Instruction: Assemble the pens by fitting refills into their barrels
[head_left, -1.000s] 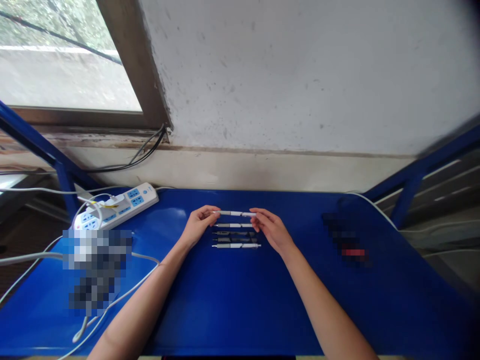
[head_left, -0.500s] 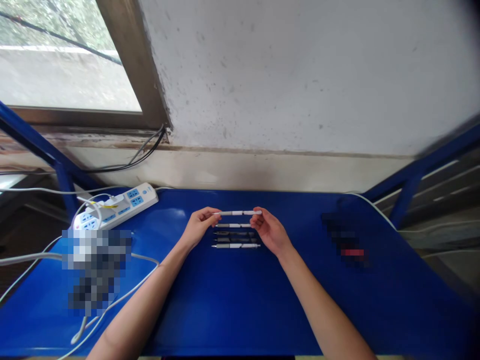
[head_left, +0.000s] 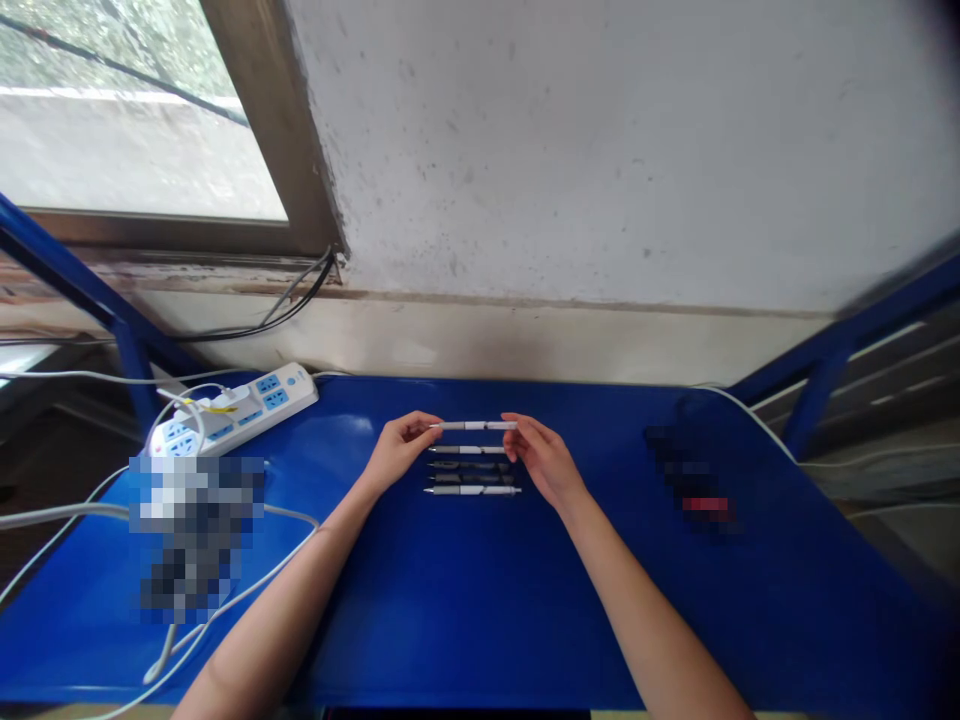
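Both my hands hold one white pen (head_left: 474, 426) level between them, just above the blue table (head_left: 480, 590). My left hand (head_left: 397, 450) pinches its tip end. My right hand (head_left: 541, 458) pinches the other end. Below the held pen, several pens lie side by side in a neat row on the table: a white one (head_left: 466, 450), two dark ones (head_left: 469, 472) and a white one (head_left: 472, 491) nearest to me.
A white power strip (head_left: 236, 408) with blue sockets and plugged-in white cables (head_left: 225, 600) lies at the table's back left. Blurred patches sit at the left (head_left: 195, 530) and right (head_left: 694, 480). A wall and a window stand behind; blue frame bars rise at both sides.
The held pen stayed between my hands with only slight shifts; my right fingers moved a little along its end. The pens on the table have not moved.
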